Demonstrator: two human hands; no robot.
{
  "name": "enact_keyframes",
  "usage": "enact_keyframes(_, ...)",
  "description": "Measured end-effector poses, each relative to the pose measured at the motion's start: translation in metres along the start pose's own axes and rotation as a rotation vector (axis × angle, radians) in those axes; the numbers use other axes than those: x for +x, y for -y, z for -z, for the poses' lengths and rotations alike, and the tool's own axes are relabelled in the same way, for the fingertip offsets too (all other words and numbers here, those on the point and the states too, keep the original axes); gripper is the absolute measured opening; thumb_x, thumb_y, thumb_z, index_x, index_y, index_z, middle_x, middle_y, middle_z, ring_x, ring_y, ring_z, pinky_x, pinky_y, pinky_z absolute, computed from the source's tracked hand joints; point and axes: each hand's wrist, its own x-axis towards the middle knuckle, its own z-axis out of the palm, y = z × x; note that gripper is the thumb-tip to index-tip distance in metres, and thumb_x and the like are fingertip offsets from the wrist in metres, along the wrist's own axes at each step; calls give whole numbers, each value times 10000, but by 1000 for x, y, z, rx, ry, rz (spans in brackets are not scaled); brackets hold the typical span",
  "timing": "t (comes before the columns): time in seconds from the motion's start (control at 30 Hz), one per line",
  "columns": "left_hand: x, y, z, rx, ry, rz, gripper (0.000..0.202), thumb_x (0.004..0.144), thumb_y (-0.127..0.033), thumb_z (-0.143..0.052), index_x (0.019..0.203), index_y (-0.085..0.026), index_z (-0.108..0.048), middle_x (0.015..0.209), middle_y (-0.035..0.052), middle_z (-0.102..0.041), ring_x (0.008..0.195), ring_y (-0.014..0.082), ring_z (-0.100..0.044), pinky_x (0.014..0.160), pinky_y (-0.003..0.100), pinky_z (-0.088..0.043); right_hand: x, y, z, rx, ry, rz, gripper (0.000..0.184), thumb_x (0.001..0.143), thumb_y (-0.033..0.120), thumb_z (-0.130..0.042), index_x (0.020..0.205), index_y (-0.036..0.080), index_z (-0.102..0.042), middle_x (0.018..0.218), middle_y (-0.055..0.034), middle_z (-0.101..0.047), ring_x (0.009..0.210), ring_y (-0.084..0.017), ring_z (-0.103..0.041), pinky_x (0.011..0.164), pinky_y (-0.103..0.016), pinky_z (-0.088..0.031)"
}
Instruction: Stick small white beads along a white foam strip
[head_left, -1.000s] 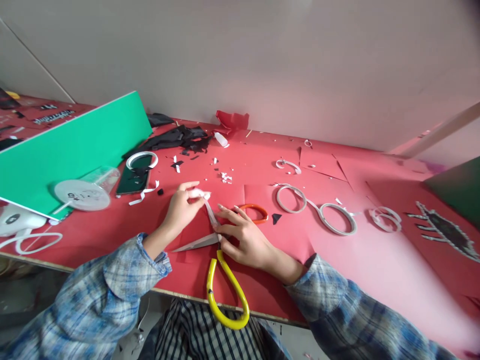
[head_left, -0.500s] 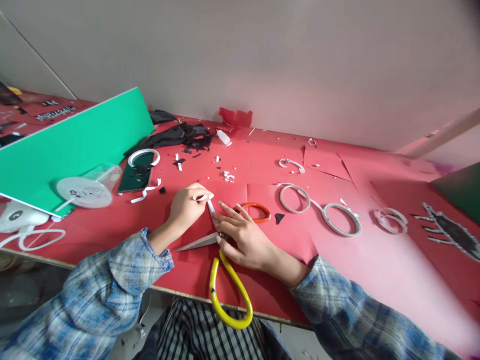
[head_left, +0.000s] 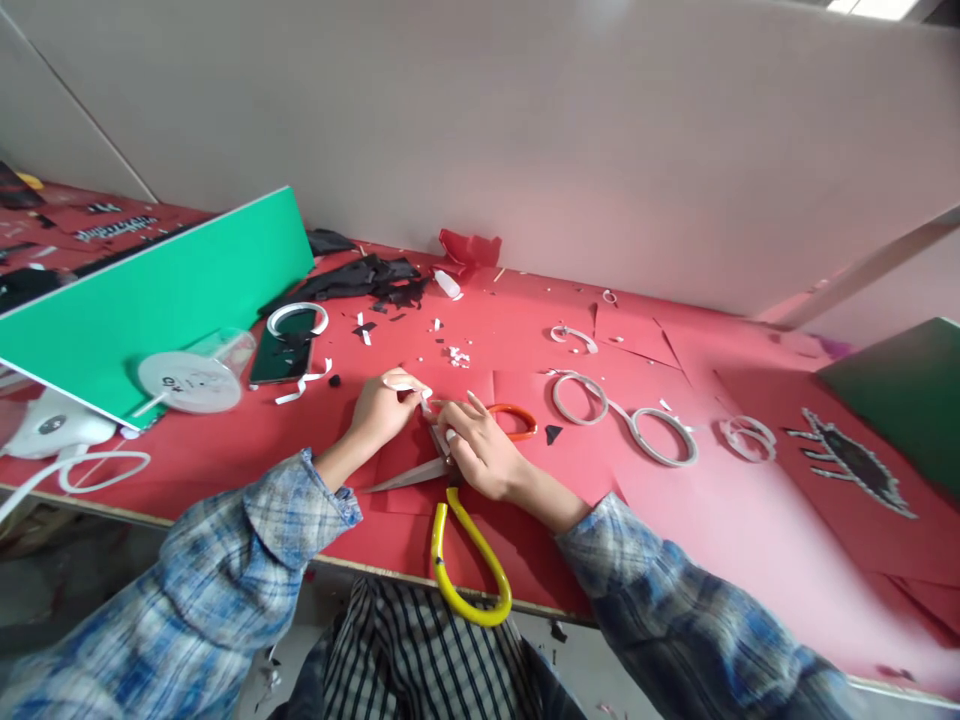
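My left hand is closed, thumb and forefinger pinching a narrow strip of white tape. Close on its right, my right hand has bent fingers, with the fingertips at the strip's lower end. Beneath the right hand lies a pair of scissors with spread blades. Its yellow handle sticks out past the table's front edge, while the orange handle shows behind the right hand. The hand hides the scissors' pivot. A folded red sheet lies under both hands.
Rolls of white tape lie to the right, near a spiky black cutout edged in white. At left stand a green board, a tipped plastic cup, a phone and a white corded device. Black scraps lie behind.
The fingers of my right hand, stretched out before, have curled in toward the strip. My left hand keeps its pinch. The whole view has shifted slightly as the head turned.
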Motion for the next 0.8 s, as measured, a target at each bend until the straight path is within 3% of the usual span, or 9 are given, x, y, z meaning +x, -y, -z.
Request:
enact_keyframes(0.17, 0, -2, 1, -1, -17, 20, 186, 766, -93, -546, 710, -194, -692, 843, 40, -741, 842, 201, -679, 819, 294, -503, -19, 11, 4, 7, -42, 10, 225, 908, 154, -291, 999, 190, -494, 912, -82, -626, 858, -216, -605, 1040, -520, -364)
enact_keyframes(0.27, -1, -3, 2, 6, -17, 29, 201, 753, -70, -546, 715, -193, -701, 847, 43, -747, 851, 210, -684, 813, 300, -510, -22, 15, 4, -41, -63, 10, 211, 907, 147, -319, 1018, 199, -490, 967, -102, -642, 888, -232, -620, 1050, -544, -351)
enact_keyframes(0.5, -4, -6, 6, 39, -16, 68, 140, 765, -141, -584, 754, -187, -715, 855, 42, -752, 843, 213, -692, 801, 295, -523, -2, 4, -3, -86, 3, -25, 221, 879, 125, -328, 1014, 168, -497, 1045, -139, -643, 943, -253, -628, 1087, -602, -260)
enact_keyframes(0.67, -5, -8, 7, 51, -1, 92, 170, 759, -111, -576, 776, -194, -723, 871, 33, -753, 850, 209, -693, 793, 285, -526, 11, -6, -1, -33, 18, -67, 203, 902, 149, -294, 900, 196, -491, 900, -65, -638, 838, -207, -628, 1099, -581, -230)
enact_keyframes(0.8, -5, -4, 4, 54, 14, 96, 176, 756, -92, -575, 806, -170, -724, 903, 61, -750, 864, 216, -693, 797, 289, -523, 20, -9, 0, -19, 12, -66, 214, 910, 155, -268, 894, 202, -477, 887, -38, -630, 799, -182, -611, 1077, -533, -283)
